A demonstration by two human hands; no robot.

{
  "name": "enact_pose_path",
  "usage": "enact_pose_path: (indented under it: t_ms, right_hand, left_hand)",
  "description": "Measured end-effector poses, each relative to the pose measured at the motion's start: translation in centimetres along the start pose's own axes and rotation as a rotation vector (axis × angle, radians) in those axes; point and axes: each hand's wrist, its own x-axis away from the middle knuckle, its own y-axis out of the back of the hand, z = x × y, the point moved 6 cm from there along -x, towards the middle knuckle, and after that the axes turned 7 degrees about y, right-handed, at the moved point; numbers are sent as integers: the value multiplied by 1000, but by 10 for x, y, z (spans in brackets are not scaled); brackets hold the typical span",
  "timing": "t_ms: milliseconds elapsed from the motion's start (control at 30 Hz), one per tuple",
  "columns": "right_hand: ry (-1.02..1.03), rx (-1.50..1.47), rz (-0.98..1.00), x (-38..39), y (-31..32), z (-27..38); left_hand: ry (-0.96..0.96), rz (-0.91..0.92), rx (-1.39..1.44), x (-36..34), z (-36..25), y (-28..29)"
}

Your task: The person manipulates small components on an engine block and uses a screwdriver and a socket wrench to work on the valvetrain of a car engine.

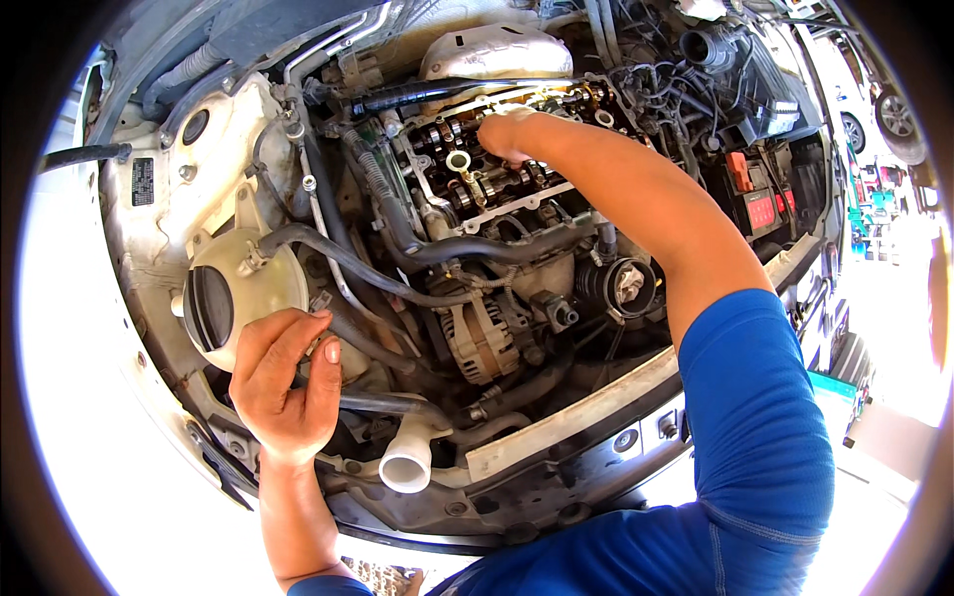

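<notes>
My right hand (505, 135) reaches across into the uncovered top of the engine (475, 224), where camshafts and lobes show inside the metal rim. Its fingertips are hidden down among these parts, so I cannot see what they grip. Near the hand, a pale round ring (458, 161) stands up at the left end of the camshafts. My left hand (286, 382) is raised in front of the cream coolant tank (283, 273) with its dark cap (209, 308). Thumb and forefinger are bent toward each other in a pinch; whatever lies between them is too small to make out.
Black hoses (368, 273) run between the tank and the engine. Below sit an alternator (479, 343) and a white filler neck (405, 465). A round pipe opening (630, 285) is stuffed with crumpled material. The battery (760, 209) is at right, a metal heat shield (497, 55) behind.
</notes>
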Motion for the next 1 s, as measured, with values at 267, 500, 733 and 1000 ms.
enact_pose_path:
  t_ms: [267, 500, 733, 1000]
  right_hand:
    - [124, 56, 20, -13, -15, -7]
    - [150, -12, -64, 0, -13, -8]
    - [-9, -113, 6, 7, -10, -10]
    - [-155, -195, -86, 25, 8, 6]
  left_hand:
    - [-74, 25, 8, -1, -5, 0]
    - [-129, 13, 17, -2, -8, 4]
    - [-141, 24, 4, -1, -8, 4]
    - [-169, 17, 20, 0, -10, 7]
